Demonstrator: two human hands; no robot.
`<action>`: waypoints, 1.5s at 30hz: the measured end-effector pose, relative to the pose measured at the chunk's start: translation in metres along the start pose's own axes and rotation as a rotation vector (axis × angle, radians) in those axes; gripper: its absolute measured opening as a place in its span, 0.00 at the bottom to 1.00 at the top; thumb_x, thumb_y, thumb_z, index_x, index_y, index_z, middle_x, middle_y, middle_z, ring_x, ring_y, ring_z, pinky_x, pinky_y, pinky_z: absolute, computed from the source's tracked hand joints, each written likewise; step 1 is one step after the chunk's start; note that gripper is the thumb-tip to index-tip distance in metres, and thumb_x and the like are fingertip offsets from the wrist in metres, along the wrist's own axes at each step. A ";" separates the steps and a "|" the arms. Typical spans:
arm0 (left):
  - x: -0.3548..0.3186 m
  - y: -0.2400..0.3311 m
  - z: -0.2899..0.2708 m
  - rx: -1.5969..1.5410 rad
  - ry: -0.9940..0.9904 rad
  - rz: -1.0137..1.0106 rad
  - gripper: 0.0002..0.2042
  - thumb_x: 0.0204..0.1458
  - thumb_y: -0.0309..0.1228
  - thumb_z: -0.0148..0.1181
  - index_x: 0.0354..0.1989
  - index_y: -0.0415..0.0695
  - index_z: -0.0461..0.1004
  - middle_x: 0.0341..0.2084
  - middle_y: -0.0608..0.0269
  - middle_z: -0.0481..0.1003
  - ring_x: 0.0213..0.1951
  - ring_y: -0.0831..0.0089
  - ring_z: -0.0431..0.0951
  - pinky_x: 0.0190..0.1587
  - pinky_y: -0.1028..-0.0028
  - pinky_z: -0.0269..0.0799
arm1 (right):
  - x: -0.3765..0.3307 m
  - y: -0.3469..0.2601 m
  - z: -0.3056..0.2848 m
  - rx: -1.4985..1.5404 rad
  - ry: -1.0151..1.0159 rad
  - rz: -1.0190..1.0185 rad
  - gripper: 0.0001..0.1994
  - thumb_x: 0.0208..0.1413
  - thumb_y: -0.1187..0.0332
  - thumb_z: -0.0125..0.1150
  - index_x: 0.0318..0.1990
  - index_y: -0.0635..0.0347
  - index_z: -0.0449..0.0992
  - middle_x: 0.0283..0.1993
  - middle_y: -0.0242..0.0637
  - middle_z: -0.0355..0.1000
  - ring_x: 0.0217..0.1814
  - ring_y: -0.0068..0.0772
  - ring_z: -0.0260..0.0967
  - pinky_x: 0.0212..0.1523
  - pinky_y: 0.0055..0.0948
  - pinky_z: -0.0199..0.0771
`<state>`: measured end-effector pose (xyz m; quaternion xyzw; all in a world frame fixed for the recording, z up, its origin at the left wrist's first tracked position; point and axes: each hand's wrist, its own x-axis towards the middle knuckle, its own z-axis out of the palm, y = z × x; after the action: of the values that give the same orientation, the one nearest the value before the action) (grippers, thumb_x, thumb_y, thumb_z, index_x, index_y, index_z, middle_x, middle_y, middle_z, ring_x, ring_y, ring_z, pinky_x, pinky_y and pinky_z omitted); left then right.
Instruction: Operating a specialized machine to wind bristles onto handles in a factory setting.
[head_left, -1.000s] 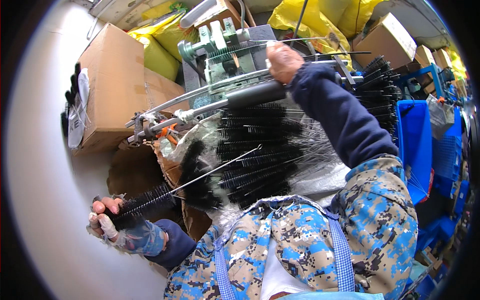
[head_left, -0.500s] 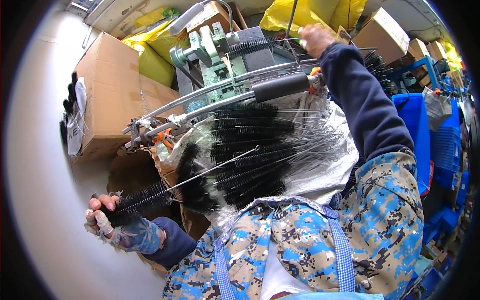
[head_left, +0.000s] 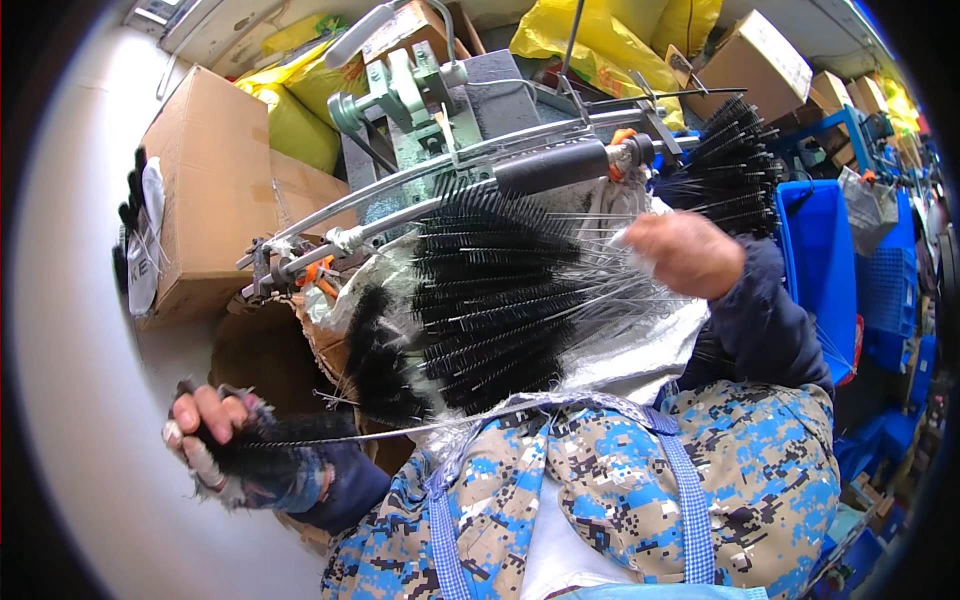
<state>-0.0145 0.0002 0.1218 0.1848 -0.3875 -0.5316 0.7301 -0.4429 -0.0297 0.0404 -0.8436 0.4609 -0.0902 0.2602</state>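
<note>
My left hand [head_left: 215, 435], in a worn sleeve cover and with wrapped fingertips, is closed round a black-bristled wire brush [head_left: 285, 440] at the lower left. The brush's twisted wire handle [head_left: 400, 433] points right, across the front of my apron. My right hand [head_left: 690, 252], slightly blurred, is closed at the wire ends of a brush [head_left: 500, 210] lying slantwise on top of the pile; its fingertips partly hide the grip. Below it, several similar brushes [head_left: 490, 330] lie side by side on a white sheet [head_left: 640, 345], bristles left and wires right.
Beyond the pile stands a green machine [head_left: 415, 110] with metal rails and a black padded roller [head_left: 555, 165]. Cardboard boxes [head_left: 215, 180] stand at left. More black brushes [head_left: 735, 165] and a blue bin [head_left: 820, 250] are at right. Yellow sacks [head_left: 590, 45] lie behind.
My right hand has come down from the machine to the pile, bringing the brush that was at the machine. The brush in my left hand has swung lower, its handle now nearly level.
</note>
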 end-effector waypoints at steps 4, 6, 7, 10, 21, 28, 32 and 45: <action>0.006 -0.067 0.037 0.048 -0.019 -0.046 0.04 0.52 0.24 0.48 0.35 0.42 0.63 0.32 0.60 0.63 0.27 0.75 0.62 0.31 0.76 0.63 | 0.032 -0.039 0.014 0.390 0.026 -0.167 0.21 0.47 0.59 0.59 0.43 0.67 0.66 0.33 0.49 0.69 0.36 0.44 0.69 0.36 0.35 0.70; -0.003 -0.097 0.052 0.223 -0.100 -0.072 0.04 0.52 0.25 0.49 0.34 0.42 0.63 0.33 0.57 0.64 0.30 0.71 0.65 0.33 0.71 0.66 | 0.062 -0.069 0.011 0.848 -0.125 -0.230 0.24 0.46 0.55 0.60 0.41 0.68 0.66 0.32 0.48 0.70 0.34 0.39 0.69 0.35 0.34 0.69; -0.010 -0.110 0.054 0.214 -0.153 -0.106 0.05 0.51 0.24 0.50 0.35 0.42 0.63 0.33 0.54 0.65 0.31 0.69 0.67 0.32 0.71 0.67 | 0.070 -0.086 0.012 1.053 -0.184 -0.297 0.24 0.46 0.54 0.61 0.40 0.68 0.67 0.31 0.47 0.70 0.33 0.36 0.69 0.34 0.33 0.69; -0.022 -0.120 0.068 0.544 -0.375 0.099 0.10 0.49 0.24 0.54 0.39 0.40 0.63 0.35 0.49 0.66 0.31 0.65 0.70 0.33 0.68 0.68 | 0.089 -0.115 0.030 1.116 -0.160 -0.439 0.14 0.43 0.64 0.61 0.31 0.67 0.68 0.24 0.47 0.69 0.30 0.37 0.70 0.30 0.32 0.68; -0.041 -0.102 -0.068 2.252 -0.923 -0.649 0.37 0.32 0.39 0.66 0.54 0.46 0.58 0.49 0.49 0.64 0.47 0.54 0.68 0.51 0.62 0.62 | 0.167 0.003 -0.009 -0.492 0.249 0.124 0.07 0.44 0.77 0.49 0.32 0.64 0.71 0.35 0.50 0.69 0.37 0.49 0.70 0.37 0.38 0.71; -0.050 -0.138 -0.110 2.047 -0.951 -0.526 0.33 0.38 0.36 0.61 0.55 0.40 0.58 0.48 0.44 0.65 0.45 0.48 0.68 0.47 0.60 0.64 | 0.211 0.025 0.019 -0.526 0.123 0.239 0.10 0.48 0.74 0.49 0.39 0.63 0.71 0.41 0.51 0.68 0.45 0.49 0.68 0.42 0.37 0.70; -0.047 -0.133 -0.108 1.948 -0.848 -0.349 0.32 0.30 0.38 0.65 0.48 0.41 0.64 0.42 0.48 0.69 0.41 0.52 0.70 0.43 0.61 0.66 | 0.209 0.024 0.022 -0.522 0.138 0.211 0.10 0.49 0.73 0.48 0.38 0.64 0.71 0.41 0.51 0.68 0.45 0.48 0.68 0.43 0.37 0.69; -0.038 -0.148 -0.124 1.743 -0.917 0.087 0.34 0.33 0.38 0.64 0.50 0.35 0.59 0.46 0.41 0.66 0.42 0.48 0.70 0.39 0.55 0.64 | 0.211 0.031 0.022 -0.510 0.139 0.211 0.09 0.50 0.74 0.47 0.38 0.64 0.70 0.41 0.51 0.68 0.45 0.48 0.68 0.44 0.37 0.69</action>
<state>-0.0192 -0.0366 -0.0718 0.4198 -0.8957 -0.0530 0.1364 -0.3382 -0.2095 -0.0132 -0.8209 0.5709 -0.0013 0.0154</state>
